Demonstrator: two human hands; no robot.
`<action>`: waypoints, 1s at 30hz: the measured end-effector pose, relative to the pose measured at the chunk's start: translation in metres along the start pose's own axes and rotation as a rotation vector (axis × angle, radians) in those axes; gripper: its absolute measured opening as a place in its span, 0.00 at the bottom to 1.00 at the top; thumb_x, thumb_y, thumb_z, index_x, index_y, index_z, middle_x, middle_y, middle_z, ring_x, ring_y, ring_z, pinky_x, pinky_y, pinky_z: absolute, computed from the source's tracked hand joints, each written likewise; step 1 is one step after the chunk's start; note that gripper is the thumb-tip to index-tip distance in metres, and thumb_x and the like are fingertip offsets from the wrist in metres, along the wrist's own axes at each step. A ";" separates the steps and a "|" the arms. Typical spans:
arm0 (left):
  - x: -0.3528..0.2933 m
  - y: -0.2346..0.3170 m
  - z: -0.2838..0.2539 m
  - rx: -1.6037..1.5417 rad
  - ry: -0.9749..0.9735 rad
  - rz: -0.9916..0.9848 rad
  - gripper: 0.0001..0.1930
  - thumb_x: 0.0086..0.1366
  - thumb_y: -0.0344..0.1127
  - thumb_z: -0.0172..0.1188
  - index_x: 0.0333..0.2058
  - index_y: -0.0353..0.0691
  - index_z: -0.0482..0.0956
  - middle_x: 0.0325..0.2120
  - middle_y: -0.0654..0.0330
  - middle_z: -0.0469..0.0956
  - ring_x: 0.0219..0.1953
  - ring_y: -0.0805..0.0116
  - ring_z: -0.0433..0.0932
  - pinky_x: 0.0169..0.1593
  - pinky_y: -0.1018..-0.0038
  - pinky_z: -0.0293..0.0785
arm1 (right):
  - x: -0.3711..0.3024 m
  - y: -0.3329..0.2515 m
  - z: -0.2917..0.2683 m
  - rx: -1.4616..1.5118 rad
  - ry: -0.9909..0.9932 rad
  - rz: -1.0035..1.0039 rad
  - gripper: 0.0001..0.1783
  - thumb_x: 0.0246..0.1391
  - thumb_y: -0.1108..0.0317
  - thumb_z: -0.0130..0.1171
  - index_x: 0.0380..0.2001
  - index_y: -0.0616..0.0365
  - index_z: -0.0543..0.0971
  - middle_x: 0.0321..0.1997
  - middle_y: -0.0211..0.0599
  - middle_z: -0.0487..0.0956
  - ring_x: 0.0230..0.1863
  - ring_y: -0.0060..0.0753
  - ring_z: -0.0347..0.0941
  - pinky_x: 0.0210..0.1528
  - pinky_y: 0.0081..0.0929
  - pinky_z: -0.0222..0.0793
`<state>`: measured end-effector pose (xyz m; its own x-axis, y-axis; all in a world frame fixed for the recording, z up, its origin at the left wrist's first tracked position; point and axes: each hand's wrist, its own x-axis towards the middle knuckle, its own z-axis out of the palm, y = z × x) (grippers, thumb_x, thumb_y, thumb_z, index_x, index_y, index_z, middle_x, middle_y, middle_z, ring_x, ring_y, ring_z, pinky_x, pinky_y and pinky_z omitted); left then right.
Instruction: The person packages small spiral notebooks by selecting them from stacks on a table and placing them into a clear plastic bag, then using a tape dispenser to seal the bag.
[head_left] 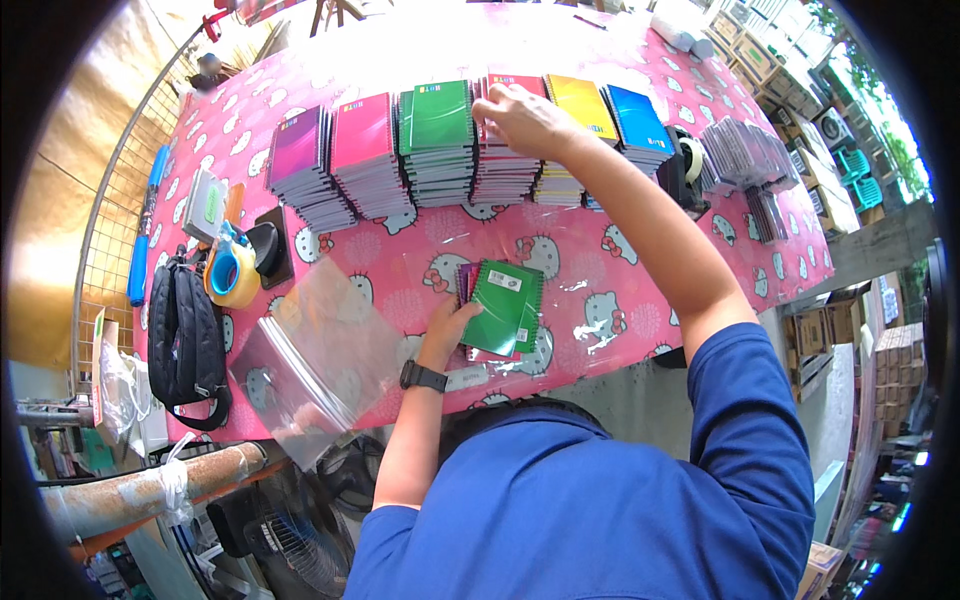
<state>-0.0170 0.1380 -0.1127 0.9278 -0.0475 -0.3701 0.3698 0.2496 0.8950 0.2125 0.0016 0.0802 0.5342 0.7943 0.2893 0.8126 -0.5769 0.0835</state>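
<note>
Low over the table's near side, my left hand (448,328) is closed on a few small spiral notebooks. A green notebook (502,312) lies on top with its back cover up; purple and pink edges show beneath it. My right arm reaches across to a stack of red spiral notebooks (511,172). There my right hand (525,121) has its fingers bent around the top red notebook (520,82) at its left edge. Left of it stand green (441,115), pink (363,130) and purple (297,140) stacks; yellow (582,103) and blue (636,116) ones stand to the right.
Clear plastic bags (320,345) lie at the near left, beside a black pouch (187,340) and tape rolls (232,277). A tape dispenser (686,170) and wrapped packs (748,155) sit at the right. A pink patterned cover (600,255) spreads over the table.
</note>
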 end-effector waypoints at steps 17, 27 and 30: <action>0.003 -0.004 0.000 -0.093 -0.010 -0.070 0.31 0.65 0.61 0.39 0.46 0.36 0.74 0.38 0.57 0.77 0.39 0.71 0.75 0.43 0.75 0.69 | -0.132 -0.076 0.064 1.120 -0.348 0.186 0.08 0.52 0.79 0.49 0.35 0.62 0.75 0.34 0.39 0.78 0.39 0.32 0.73 0.45 0.27 0.66; 0.000 0.005 0.006 -0.195 0.001 -0.067 0.24 0.64 0.54 0.49 0.44 0.36 0.73 0.37 0.59 0.77 0.36 0.72 0.76 0.42 0.77 0.71 | -0.198 -0.021 0.065 1.312 0.297 0.840 0.11 0.55 0.76 0.49 0.41 0.64 0.74 0.37 0.32 0.76 0.39 0.21 0.69 0.44 0.19 0.65; 0.007 -0.007 -0.003 -0.060 -0.070 0.060 0.20 0.61 0.45 0.57 0.43 0.33 0.72 0.36 0.59 0.77 0.36 0.74 0.76 0.41 0.78 0.71 | -0.204 -0.030 0.063 1.318 0.458 0.791 0.10 0.55 0.76 0.49 0.41 0.63 0.74 0.35 0.29 0.75 0.36 0.17 0.69 0.41 0.17 0.65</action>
<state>-0.0137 0.1391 -0.1227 0.9500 -0.0980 -0.2964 0.3121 0.3116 0.8975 0.0939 -0.1308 -0.0413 0.9836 0.1292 0.1262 0.1329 -0.0445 -0.9901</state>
